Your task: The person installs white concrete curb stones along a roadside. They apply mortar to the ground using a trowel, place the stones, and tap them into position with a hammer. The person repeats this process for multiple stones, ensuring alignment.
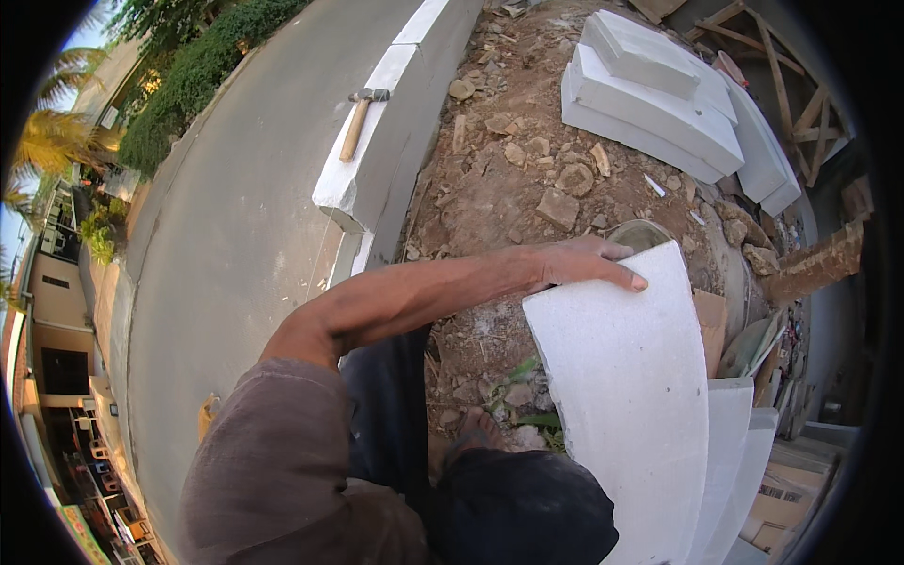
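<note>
And there's your left hand (591,264), clamped over the far end of a big white block (626,377), fingers and thumb pressed to its corner! The block lies right in front of you, on your right side, its near end running out past the lower edge. Your right hand is out of view, so I can't tell what it's doing. More white slabs (727,438) sit just beside the block, on its right. Up ahead, a stack of blocks (645,118) rests on the stony dirt (480,212). Over left, a hammer (354,132) lies atop the low white wall (400,118), alongside the grey road (245,188).
</note>
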{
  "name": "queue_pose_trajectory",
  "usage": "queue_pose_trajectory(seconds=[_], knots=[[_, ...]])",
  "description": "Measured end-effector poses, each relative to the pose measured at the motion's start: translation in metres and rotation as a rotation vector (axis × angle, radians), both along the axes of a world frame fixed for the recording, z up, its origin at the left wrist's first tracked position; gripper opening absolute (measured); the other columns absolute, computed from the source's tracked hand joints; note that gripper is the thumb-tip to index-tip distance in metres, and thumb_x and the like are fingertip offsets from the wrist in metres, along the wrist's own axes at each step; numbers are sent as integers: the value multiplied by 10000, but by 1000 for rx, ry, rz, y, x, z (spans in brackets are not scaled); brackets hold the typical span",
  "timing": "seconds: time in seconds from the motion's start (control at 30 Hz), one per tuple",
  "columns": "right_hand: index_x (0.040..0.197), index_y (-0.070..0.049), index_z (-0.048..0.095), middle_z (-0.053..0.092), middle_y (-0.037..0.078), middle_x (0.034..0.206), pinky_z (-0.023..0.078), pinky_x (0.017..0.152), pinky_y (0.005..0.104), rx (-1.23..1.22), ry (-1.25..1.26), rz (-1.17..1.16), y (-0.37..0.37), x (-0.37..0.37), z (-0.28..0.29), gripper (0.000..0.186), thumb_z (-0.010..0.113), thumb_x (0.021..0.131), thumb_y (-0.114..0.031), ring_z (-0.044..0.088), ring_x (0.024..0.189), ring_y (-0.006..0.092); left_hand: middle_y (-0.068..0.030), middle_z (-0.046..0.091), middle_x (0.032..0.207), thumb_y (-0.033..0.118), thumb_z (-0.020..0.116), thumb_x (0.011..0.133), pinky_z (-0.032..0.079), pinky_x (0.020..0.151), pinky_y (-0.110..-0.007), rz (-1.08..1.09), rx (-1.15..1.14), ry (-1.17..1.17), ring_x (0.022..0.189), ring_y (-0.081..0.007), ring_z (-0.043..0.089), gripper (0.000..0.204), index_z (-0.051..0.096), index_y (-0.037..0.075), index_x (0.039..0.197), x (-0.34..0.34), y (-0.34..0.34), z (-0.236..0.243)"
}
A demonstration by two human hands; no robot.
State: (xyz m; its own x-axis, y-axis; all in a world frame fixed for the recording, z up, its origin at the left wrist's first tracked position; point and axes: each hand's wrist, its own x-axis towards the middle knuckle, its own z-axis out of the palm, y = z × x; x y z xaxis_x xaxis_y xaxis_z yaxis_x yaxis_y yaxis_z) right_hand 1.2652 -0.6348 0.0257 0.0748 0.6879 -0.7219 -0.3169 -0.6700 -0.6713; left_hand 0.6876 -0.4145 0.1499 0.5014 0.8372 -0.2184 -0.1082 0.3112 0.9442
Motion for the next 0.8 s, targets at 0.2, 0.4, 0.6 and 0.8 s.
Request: queue_pose_trajectory(seconds=[0.2, 0.4, 0.6, 0.8], knots=[[1548, 20, 378, 538, 190, 1480, 475, 1108, 485, 250, -56, 175, 131, -4, 47, 894, 696, 918, -530, 565, 1324, 338, -349, 491, 1330, 600, 700, 894, 550, 905, -573, 439, 308, 51, 1251, -462, 572, 1003, 346, -88, 1531, -137, -73, 74], [1547, 36, 364, 521, 189, 1489, 461, 1117, 477, 584, -20, 501, 323, -82, 102, 951, 755, 884, -524, 543, 1346, 332, -429, 593, 1138, 649, 625, 910, 687, 692, -464, 953, 469, 286, 914, -463, 753, 1002, 378, -120, 1503, -269, -196, 133], [1546, 52, 350, 504, 188, 1498, 446, 1126, 469, 949, 145, 993, 480, -317, 179, 1012, 814, 851, -517, 521, 1368, 325, -270, 690, 1212, 641, 617, 946, 690, 785, -417, 1451, 544, 623, 978, -338, 774, 874, 436, -21, 1487, -311, -435, 163], [1562, 32, 349, 484, 185, 1527, 371, 1183, 456, 1251, 242, 1561, 479, -649, 241, 1112, 883, 757, -520, 479, 1415, 306, -118, 524, 1508, 621, 845, 776, 436, 1142, -515, 1912, 218, 472, 1407, -316, 493, 1071, 375, 82, 1574, -253, -689, 102]])
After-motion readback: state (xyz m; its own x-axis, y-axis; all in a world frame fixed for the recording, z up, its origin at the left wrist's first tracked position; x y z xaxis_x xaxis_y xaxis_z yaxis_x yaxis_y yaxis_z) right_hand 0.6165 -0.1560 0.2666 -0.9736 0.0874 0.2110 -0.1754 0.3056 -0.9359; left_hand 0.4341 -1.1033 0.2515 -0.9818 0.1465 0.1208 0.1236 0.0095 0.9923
